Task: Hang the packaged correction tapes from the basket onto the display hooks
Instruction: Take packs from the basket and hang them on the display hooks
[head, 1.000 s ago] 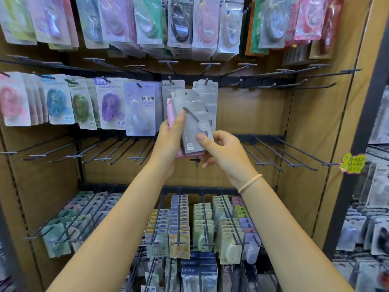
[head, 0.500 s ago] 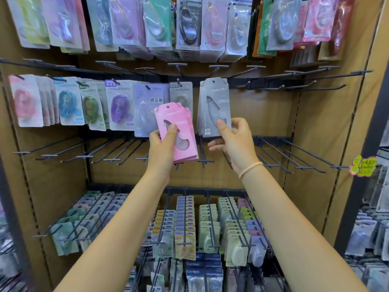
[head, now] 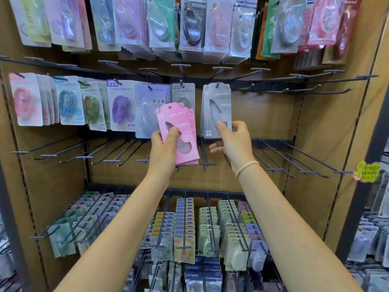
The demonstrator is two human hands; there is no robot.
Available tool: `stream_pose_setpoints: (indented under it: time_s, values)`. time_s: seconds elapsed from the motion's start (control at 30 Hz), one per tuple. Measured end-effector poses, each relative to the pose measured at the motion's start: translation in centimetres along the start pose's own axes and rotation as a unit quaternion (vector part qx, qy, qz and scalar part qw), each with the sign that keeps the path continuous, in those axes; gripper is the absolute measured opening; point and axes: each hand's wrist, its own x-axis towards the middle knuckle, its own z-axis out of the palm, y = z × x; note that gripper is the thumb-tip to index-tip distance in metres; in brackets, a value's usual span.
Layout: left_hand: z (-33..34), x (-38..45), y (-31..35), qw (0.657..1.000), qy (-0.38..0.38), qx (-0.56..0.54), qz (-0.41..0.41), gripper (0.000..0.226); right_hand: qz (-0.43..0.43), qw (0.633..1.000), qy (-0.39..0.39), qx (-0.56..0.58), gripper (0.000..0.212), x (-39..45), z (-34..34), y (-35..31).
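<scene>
Two hands (head: pixel 163 148), one pink pack stack (head: pixel 179 133), one grey hanging pack (head: pixel 216 110).

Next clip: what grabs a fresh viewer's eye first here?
At centre, the left hand grips a stack of pink carded correction tape packs. Just right, the right hand pinches the bottom of a grey carded correction tape pack hanging on a black wire hook. Pastel packs fill the rows around.
</scene>
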Motion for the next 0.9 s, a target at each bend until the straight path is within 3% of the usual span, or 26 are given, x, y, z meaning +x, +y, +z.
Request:
stream_pose_setpoints:
  time_s: [0.3,0.43,0.57,0.9]
  values:
    - [0.7,-0.1,0.1,1.000,-0.010,-0.002,-0.003,0.027,0.016,0.996,-0.010,-0.092,0.041,0.9,-0.7,0.3]
    - [0.8,-0.2,0.1,1.000,-0.010,0.001,-0.001,0.033,-0.042,0.996,0.005,-0.074,0.035,0.0,-0.6,0.0]
    - [0.6,-0.3,0.2,1.000,-0.005,-0.004,-0.005,0.028,-0.094,0.994,0.010,-0.061,0.047,-0.4,-0.5,0.1]
    - [0.9,-0.4,0.7,1.000,-0.014,0.004,-0.002,0.033,-0.031,0.994,-0.026,-0.097,0.049,2.9,0.0,1.3]
